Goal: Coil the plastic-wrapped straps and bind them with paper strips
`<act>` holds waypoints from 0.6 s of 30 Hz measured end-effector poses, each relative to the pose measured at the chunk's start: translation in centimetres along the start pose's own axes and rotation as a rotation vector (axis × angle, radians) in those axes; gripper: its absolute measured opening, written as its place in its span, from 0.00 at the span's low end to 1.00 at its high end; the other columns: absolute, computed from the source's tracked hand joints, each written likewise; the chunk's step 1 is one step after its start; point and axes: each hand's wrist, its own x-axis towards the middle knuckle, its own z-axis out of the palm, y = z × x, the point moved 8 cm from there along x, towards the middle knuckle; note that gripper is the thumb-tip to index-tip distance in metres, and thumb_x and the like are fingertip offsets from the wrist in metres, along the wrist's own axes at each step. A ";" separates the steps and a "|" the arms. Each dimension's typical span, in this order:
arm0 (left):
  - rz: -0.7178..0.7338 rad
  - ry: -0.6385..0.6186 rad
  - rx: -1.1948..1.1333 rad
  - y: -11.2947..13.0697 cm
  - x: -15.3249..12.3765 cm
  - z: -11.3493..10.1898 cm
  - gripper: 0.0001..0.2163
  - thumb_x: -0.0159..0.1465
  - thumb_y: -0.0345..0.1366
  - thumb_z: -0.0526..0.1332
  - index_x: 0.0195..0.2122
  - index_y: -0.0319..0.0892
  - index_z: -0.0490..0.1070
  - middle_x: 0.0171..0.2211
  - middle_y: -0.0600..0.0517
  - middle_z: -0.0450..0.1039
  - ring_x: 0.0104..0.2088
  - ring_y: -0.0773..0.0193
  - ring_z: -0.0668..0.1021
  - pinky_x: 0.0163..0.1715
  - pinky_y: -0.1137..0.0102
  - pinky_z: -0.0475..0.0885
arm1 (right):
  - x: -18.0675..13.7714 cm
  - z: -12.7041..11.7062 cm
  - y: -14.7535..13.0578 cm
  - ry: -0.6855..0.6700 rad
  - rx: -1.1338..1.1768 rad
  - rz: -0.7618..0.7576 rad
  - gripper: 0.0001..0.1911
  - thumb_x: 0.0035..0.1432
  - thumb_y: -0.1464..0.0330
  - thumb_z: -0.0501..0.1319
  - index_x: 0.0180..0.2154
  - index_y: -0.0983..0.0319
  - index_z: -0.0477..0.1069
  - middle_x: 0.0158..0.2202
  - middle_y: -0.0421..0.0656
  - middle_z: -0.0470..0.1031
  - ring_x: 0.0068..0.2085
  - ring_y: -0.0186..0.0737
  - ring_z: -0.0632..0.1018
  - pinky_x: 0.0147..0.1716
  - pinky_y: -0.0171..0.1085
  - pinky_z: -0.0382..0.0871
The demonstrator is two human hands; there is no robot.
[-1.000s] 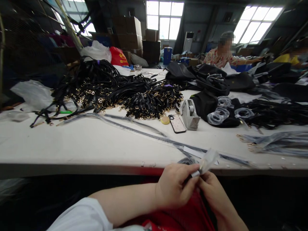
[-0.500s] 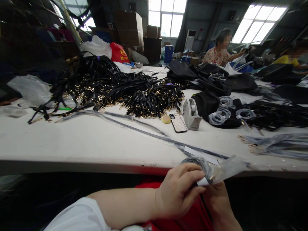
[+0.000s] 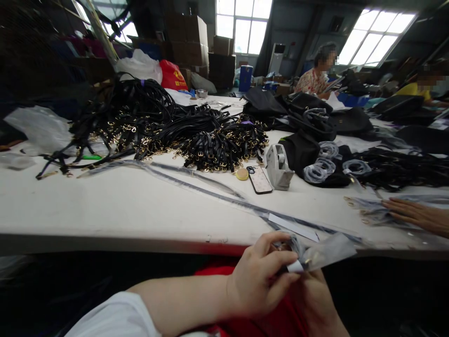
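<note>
A black strap in a clear plastic sleeve is wound into a coil [image 3: 296, 245] at the table's front edge. A white paper band [image 3: 295, 266] sits across the coil, and the loose sleeve end [image 3: 331, 252] sticks out to the right with a gold metal piece inside. My left hand [image 3: 259, 276] grips the coil from the left, its thumb and fingers bent around it. Below and behind it, my right hand [image 3: 319, 292] holds the same coil from the right; most of its fingers are hidden. Beyond the coil lies another sleeved strap [image 3: 210, 195], with a white paper strip [image 3: 293, 226] near it.
Black straps with gold buckles [image 3: 210, 150] are heaped at the back left. A tape dispenser [image 3: 278, 167], a phone [image 3: 259, 179] and a yellow tape roll [image 3: 242, 174] stand mid-table. Coiled straps [image 3: 320, 170] lie right. Another person's hand [image 3: 417, 215] rests on sleeved straps.
Another person's hand has come in from the right onto the sleeved straps. My hands stay in place, and the coil has turned slightly in them. The seated person's arm has lowered.
</note>
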 end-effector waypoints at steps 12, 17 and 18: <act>-0.145 0.059 -0.028 -2.1 0.7 -0.9 0.19 0.54 0.38 0.67 0.46 0.39 0.70 0.55 0.38 0.65 0.55 0.49 0.71 0.53 0.56 0.71 | -1.6 0.5 -0.4 0.016 0.305 0.105 0.16 0.38 0.66 0.78 0.34 0.54 0.82 0.33 0.40 0.79 0.23 0.30 0.70 0.27 0.31 0.72; -0.169 -0.031 -0.061 -2.5 1.0 -0.1 0.16 0.63 0.33 0.58 0.53 0.42 0.71 0.54 0.42 0.69 0.54 0.56 0.73 0.56 0.61 0.70 | -0.6 2.2 -0.3 -0.097 0.259 0.085 0.17 0.43 0.61 0.76 0.38 0.56 0.81 0.17 0.36 0.69 0.20 0.30 0.66 0.25 0.30 0.66; -0.168 -0.029 -0.074 -2.7 1.0 0.0 0.17 0.64 0.33 0.57 0.54 0.43 0.71 0.54 0.42 0.70 0.53 0.57 0.74 0.55 0.63 0.70 | -0.4 2.4 0.1 -0.126 0.228 0.090 0.19 0.44 0.59 0.76 0.39 0.58 0.80 0.16 0.36 0.68 0.19 0.29 0.65 0.23 0.30 0.63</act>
